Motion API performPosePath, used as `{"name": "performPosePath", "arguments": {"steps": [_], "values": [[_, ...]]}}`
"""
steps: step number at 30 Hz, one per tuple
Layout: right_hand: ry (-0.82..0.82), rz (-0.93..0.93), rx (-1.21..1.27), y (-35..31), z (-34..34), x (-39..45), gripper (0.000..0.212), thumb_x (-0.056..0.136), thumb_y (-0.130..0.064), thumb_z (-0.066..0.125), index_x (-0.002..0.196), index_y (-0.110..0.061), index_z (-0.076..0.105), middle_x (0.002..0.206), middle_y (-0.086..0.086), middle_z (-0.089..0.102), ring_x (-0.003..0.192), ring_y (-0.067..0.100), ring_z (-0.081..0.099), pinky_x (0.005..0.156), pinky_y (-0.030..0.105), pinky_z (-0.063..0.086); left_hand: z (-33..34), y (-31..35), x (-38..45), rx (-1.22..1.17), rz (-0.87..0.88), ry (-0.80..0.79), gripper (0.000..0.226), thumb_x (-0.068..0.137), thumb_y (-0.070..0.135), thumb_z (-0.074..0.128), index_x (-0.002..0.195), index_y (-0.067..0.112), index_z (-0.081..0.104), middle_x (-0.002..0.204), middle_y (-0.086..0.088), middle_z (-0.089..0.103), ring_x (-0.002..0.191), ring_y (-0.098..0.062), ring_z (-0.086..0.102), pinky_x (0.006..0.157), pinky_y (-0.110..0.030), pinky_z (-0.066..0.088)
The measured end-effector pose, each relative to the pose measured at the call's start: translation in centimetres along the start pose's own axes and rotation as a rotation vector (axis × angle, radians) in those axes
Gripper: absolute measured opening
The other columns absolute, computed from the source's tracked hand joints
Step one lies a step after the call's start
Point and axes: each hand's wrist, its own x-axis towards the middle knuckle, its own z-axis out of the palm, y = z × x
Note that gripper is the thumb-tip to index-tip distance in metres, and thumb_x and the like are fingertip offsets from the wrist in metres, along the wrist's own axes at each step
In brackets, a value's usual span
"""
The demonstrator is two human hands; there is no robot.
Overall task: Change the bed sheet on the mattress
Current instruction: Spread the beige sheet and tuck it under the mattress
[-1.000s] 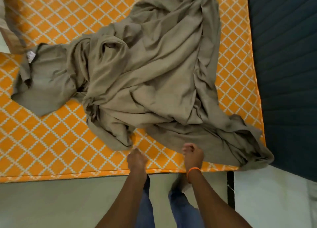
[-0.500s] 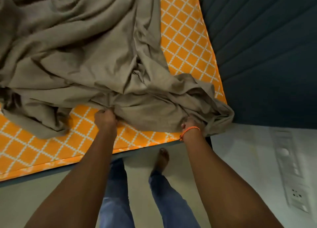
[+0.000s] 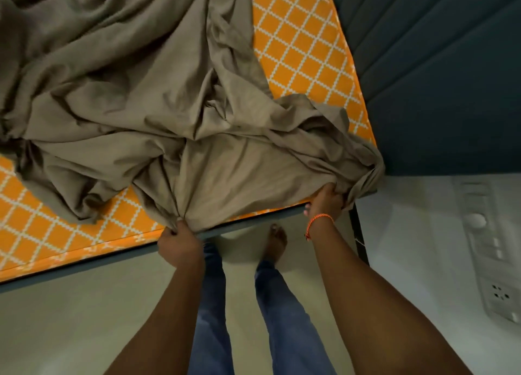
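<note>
Orange, white-latticed mattress (image 3: pixel 298 47) fills the bedroom corner against a dark padded headboard (image 3: pixel 439 72), with a rumpled taupe sheet (image 3: pixel 135 92) heaped across it. At the near edge, the left hand (image 3: pixel 179 242) grips a bunched fold while the right hand (image 3: pixel 325 202), orange thread (image 3: pixel 318 222) at its wrist, clutches the sheet's corner over the mattress corner.

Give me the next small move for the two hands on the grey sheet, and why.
Probably pull the held edge down over the mattress corner. Both the left hand and the right hand grip the grey sheet at the near edge of the orange mattress, the right one by the corner, while most of the sheet lies bunched on top.
</note>
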Motion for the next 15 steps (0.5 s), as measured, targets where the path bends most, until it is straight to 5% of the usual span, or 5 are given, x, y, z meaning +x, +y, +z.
{"name": "performPosePath", "arguments": {"steps": [4, 8, 12, 15], "values": [[0.159, -0.128, 0.243, 0.1, -0.7, 0.1, 0.053, 0.099, -0.048, 0.041, 0.127, -0.009, 0.062, 0.124, 0.017, 0.067, 0.098, 0.032, 0.061, 0.08, 0.038, 0.047, 0.4, 1.2, 0.2, -0.422, -0.194, 0.096, 0.033, 0.098, 0.029, 0.071, 0.116, 0.001, 0.071, 0.107, -0.012, 0.068, 0.088, -0.025, 0.059, 0.074, -0.034, 0.044], [-0.127, -0.028, 0.536, -2.0, -1.4, 1.2, 0.042, 0.093, -0.037, 0.072, 0.132, -0.025, 0.061, 0.136, 0.008, 0.063, 0.116, 0.026, 0.064, 0.1, 0.048, 0.055, -0.3, 1.1, 2.7, -0.8, -0.381, -0.035, 0.04, 0.102, 0.007, 0.063, 0.142, 0.011, 0.059, 0.132, -0.004, 0.065, 0.091, -0.013, 0.066, 0.075, -0.027, 0.058], [-0.151, 0.082, 0.445, -4.2, -1.4, 4.4, 0.087, 0.067, -0.032, 0.088, 0.146, -0.025, 0.053, 0.139, 0.004, 0.061, 0.113, 0.028, 0.064, 0.084, 0.042, 0.058, -1.0, 0.3, 4.2, -0.637, -0.281, -0.017, 0.035, 0.104, 0.007, 0.057, 0.138, 0.014, 0.054, 0.128, -0.006, 0.063, 0.101, -0.02, 0.064, 0.088, -0.036, 0.056], [-0.019, -0.104, 0.302, -5.7, -2.8, 4.4, 0.062, 0.09, -0.023, 0.074, 0.148, -0.019, 0.053, 0.14, 0.005, 0.057, 0.119, 0.027, 0.06, 0.097, 0.039, 0.053, -1.6, -0.4, 4.5, -0.509, -0.111, -0.012, 0.03, 0.106, 0.012, 0.054, 0.136, 0.015, 0.055, 0.131, -0.005, 0.064, 0.112, -0.024, 0.064, 0.104, -0.039, 0.053]]}}
